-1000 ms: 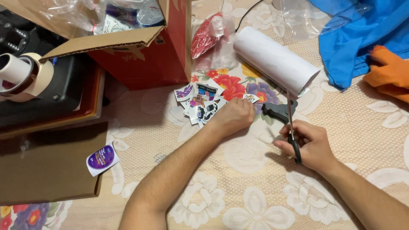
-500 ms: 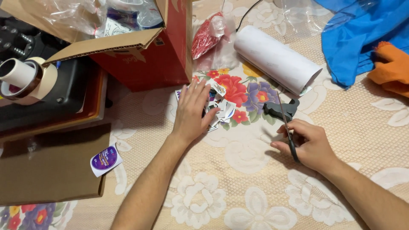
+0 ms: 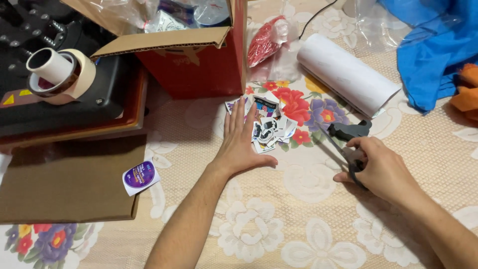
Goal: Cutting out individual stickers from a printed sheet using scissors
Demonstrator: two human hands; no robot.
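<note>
My left hand (image 3: 241, 144) lies flat on the lace tablecloth, fingers stretched and apart, its fingertips resting on the left edge of a small pile of cut-out stickers (image 3: 271, 124). My right hand (image 3: 381, 167) rests on the cloth to the right and grips black-handled scissors (image 3: 348, 142), whose handle sticks out towards the pile. A white paper roll (image 3: 348, 74) lies diagonally behind the scissors.
A red cardboard box (image 3: 199, 65) with open flaps stands behind the stickers. A black heat press with tape rolls (image 3: 59, 74) sits at the left, a brown sheet (image 3: 64, 184) with a purple round sticker (image 3: 141, 176) in front. Blue cloth (image 3: 433, 50) and an orange item (image 3: 468, 92) lie far right.
My left hand slid left across the sticker pile and flattened out with open fingers. My right hand kept the scissors and stayed nearly in place.
</note>
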